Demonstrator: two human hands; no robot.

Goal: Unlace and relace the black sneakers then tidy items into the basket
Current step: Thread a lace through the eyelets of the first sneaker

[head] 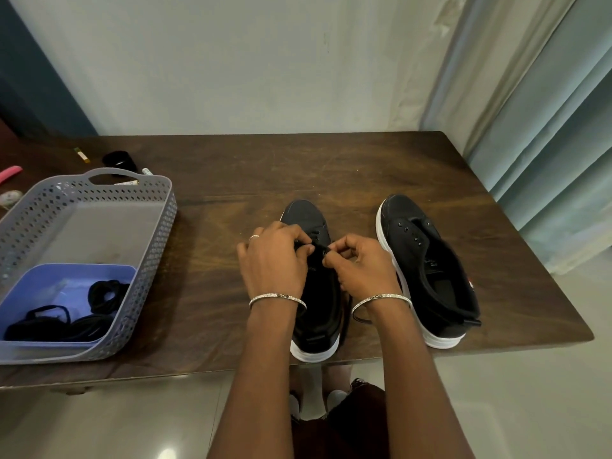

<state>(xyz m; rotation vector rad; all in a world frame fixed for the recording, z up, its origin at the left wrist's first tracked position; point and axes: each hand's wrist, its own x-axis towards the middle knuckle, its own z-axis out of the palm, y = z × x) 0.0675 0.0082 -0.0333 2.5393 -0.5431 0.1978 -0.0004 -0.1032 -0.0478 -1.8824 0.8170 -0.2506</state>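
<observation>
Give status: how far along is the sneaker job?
Done: right-hand sneaker has bare eyelets; black laces lie in the blue tray inside the basket. In hand: left hand and right hand pinch a lace at the eyelets of the other sneaker. Left: relacing, then tidying into the basket.

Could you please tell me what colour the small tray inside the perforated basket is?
Light blue-violet; the small tray shows clearly in the head view.

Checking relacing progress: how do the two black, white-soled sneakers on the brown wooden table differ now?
The left black sneaker is being worked on: left hand and right hand pinch a black lace at its eyelets. The right black sneaker stands untouched, its visible eyelets empty. Both have white soles.
</observation>
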